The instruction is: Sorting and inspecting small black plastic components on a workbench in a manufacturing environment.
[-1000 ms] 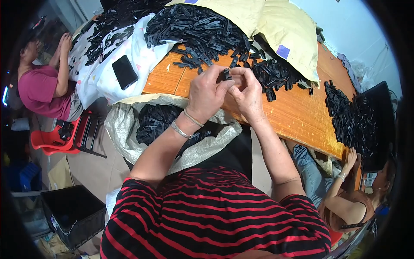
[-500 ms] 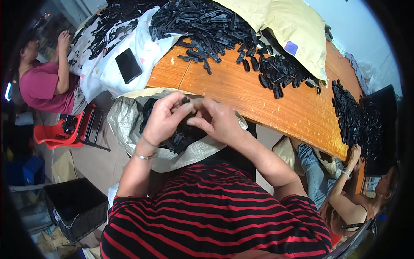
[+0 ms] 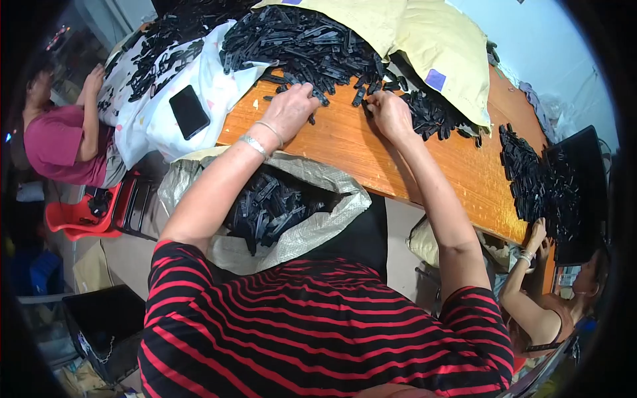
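1. Black plastic strips (image 3: 312,46) lie in a big loose heap on the far part of the orange wooden surface (image 3: 371,149).
2. Left hand (image 3: 290,109) rests palm down at the near edge of that heap, fingers spread over the strips and touching them; grip is loose, cannot tell whether any piece is actually pinched.
3. Left wrist carries two thin metal bangles (image 3: 255,142).
4. Right hand (image 3: 391,116) sits just beside the left, fingers curled down into the strips at the heap's edge; whether the grip has closed on a piece cannot be told.
5. Woven grey sack (image 3: 312,229) stands open below the surface edge, near the person's body, partly filled with more black strips.
6. Yellow padded bags (image 3: 438,46) lie at the back, right behind the heap.
7. White cloth (image 3: 212,86) covers the left end of the surface, with a dark phone (image 3: 189,111) lying flat on it.
8. Second smaller pile of black pieces (image 3: 531,176) lies at the right end, well apart from the hands.
9. Co-worker in a pink top (image 3: 56,142) sits at the left; another person's hand (image 3: 536,232) reaches up at the right pile.
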{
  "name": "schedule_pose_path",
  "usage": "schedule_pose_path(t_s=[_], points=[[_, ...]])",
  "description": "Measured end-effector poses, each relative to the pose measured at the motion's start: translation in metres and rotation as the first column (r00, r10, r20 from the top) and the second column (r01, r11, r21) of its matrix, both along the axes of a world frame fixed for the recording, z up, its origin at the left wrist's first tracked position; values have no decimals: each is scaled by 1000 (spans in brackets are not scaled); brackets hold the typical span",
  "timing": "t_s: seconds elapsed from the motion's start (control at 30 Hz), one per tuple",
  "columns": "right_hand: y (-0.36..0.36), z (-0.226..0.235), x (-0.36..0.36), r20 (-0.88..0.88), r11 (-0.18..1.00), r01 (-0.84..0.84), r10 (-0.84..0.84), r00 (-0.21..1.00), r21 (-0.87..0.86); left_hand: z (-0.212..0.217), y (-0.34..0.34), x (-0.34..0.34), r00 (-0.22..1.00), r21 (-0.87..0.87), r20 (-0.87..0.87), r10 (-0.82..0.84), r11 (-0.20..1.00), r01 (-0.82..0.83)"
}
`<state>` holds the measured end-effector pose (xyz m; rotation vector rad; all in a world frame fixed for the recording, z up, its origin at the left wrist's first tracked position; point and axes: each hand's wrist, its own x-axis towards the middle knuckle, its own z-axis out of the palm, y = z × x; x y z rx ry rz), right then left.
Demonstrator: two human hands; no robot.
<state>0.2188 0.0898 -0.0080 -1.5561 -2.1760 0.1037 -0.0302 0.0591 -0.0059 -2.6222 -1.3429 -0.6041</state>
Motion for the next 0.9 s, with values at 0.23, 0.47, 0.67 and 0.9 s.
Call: schedule_pose_path(t_s=[0.23, 0.47, 0.67, 0.9], points=[[12, 4, -11, 124, 987, 45, -26, 992, -154, 1, 10, 0, 989, 53, -99, -113, 991, 119], [-15, 7, -4, 222, 984, -71, 107, 969, -165, -3, 0, -5, 992, 65, -57, -113, 991, 117], [-51, 25, -9, -501, 900, -254, 47, 864, -353, 7, -27, 19, 601, -605, 718, 351, 742, 288], [-95, 27, -53, -841, 963, -232, 12, 541, -136, 10, -64, 37, 90, -416, 873, 480, 635, 651]])
